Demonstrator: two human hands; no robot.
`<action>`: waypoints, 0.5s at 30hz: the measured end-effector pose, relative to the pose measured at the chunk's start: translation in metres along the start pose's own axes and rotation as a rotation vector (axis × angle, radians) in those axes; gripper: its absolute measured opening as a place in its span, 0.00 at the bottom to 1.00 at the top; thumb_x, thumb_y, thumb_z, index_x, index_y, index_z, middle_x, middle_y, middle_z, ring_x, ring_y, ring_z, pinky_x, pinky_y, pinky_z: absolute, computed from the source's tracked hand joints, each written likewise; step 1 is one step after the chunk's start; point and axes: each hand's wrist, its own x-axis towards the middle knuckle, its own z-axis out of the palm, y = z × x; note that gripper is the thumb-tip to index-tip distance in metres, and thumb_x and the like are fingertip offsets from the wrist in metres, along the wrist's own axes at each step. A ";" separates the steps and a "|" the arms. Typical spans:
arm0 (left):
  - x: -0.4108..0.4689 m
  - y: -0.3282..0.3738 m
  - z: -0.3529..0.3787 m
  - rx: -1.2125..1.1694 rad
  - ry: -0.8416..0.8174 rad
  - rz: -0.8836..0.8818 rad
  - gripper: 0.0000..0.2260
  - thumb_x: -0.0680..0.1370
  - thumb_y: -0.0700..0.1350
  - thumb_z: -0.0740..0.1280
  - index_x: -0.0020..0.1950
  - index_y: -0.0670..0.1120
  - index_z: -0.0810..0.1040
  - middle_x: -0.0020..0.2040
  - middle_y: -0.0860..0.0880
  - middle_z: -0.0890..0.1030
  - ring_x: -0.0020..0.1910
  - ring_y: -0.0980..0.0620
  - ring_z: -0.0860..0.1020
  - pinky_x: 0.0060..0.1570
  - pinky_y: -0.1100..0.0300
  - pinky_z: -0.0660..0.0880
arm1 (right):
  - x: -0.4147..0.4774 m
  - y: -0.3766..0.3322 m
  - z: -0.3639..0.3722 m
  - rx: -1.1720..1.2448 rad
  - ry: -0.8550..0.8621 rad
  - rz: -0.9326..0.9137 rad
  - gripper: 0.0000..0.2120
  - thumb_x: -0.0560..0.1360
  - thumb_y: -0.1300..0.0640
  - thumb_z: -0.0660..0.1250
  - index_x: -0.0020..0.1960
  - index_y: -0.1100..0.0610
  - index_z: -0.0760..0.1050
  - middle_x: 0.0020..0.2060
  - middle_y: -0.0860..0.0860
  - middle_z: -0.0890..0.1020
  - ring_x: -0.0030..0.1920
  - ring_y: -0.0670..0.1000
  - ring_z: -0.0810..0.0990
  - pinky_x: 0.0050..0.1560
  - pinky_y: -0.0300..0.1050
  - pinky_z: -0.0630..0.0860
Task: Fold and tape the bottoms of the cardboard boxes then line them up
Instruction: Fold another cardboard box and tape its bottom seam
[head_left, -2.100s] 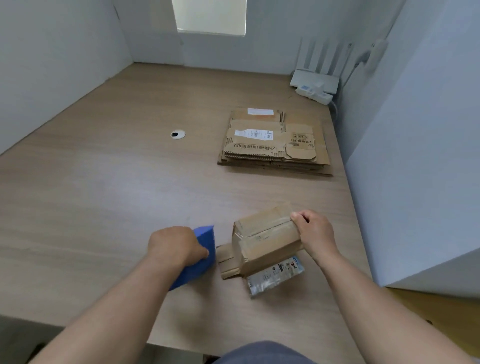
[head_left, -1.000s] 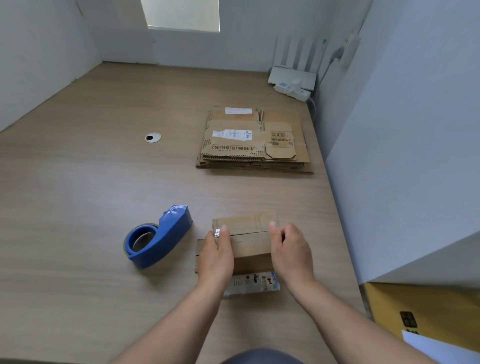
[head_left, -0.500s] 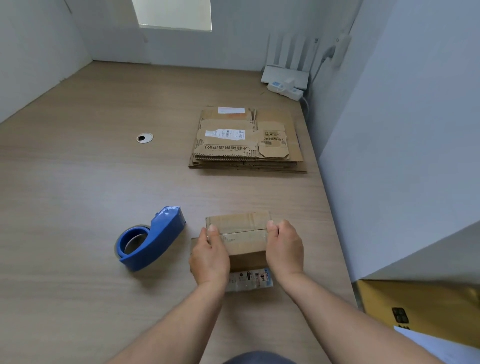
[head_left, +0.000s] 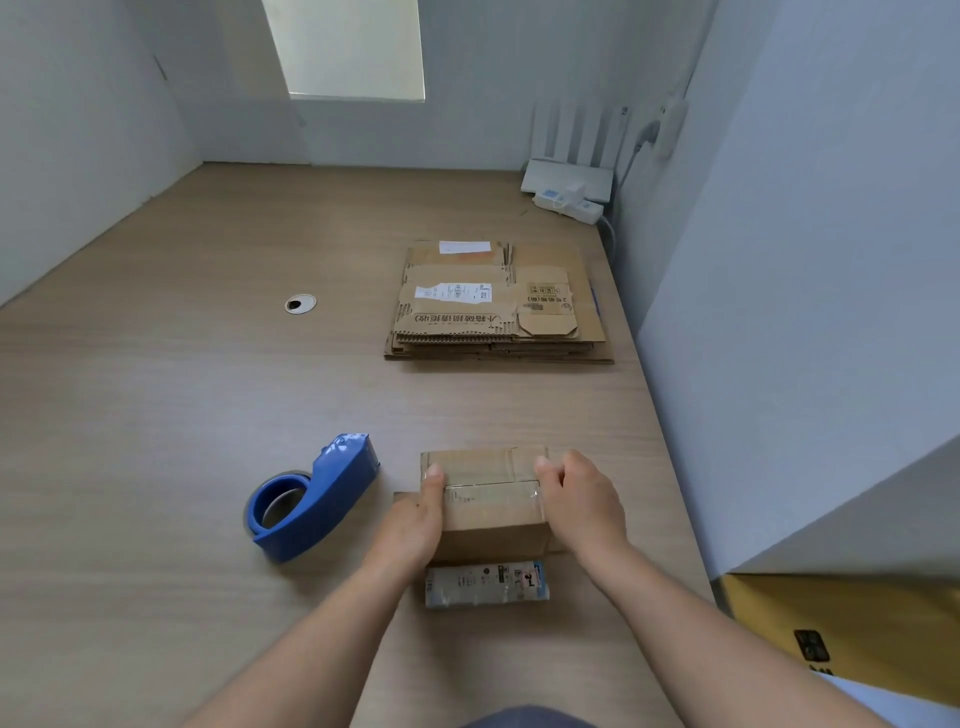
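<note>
Head view: the small box (head_left: 488, 514) sits taped-side up on the counter (head_left: 156, 415) — left hand (head_left: 415, 519) and right hand (head_left: 582, 499) still clamp its sides, fingers (head_left: 434, 475) curled round it. The blue tape dispenser (head_left: 311, 499), gripped two seconds ago, now lies just left.

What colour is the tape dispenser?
Blue; the tape dispenser shows in the head view.

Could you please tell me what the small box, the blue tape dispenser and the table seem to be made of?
The small box looks like brown cardboard, matte, with a glossy clear tape strip glinting across its top. The blue tape dispenser appears to be smooth moulded plastic with a sheen. The table shows pale wood grain, probably laminate.
</note>
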 end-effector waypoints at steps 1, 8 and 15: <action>-0.001 -0.003 -0.003 0.000 -0.011 -0.018 0.34 0.79 0.65 0.45 0.68 0.40 0.71 0.67 0.41 0.73 0.63 0.43 0.72 0.61 0.54 0.67 | 0.003 0.001 -0.004 0.014 -0.013 0.011 0.12 0.79 0.47 0.58 0.49 0.56 0.70 0.50 0.50 0.76 0.50 0.53 0.76 0.47 0.47 0.72; -0.024 -0.021 0.001 -0.430 -0.048 -0.091 0.16 0.78 0.56 0.63 0.58 0.45 0.70 0.51 0.47 0.78 0.54 0.45 0.78 0.56 0.51 0.76 | 0.016 0.001 -0.012 0.042 -0.076 -0.215 0.13 0.80 0.56 0.56 0.61 0.52 0.75 0.59 0.48 0.77 0.60 0.49 0.73 0.58 0.46 0.72; 0.011 0.009 0.008 -0.318 -0.160 0.327 0.22 0.79 0.48 0.64 0.73 0.56 0.65 0.64 0.57 0.75 0.61 0.58 0.74 0.59 0.60 0.72 | -0.007 0.004 -0.011 -0.025 -0.015 -0.129 0.12 0.79 0.45 0.58 0.44 0.53 0.70 0.42 0.49 0.77 0.45 0.53 0.76 0.41 0.46 0.70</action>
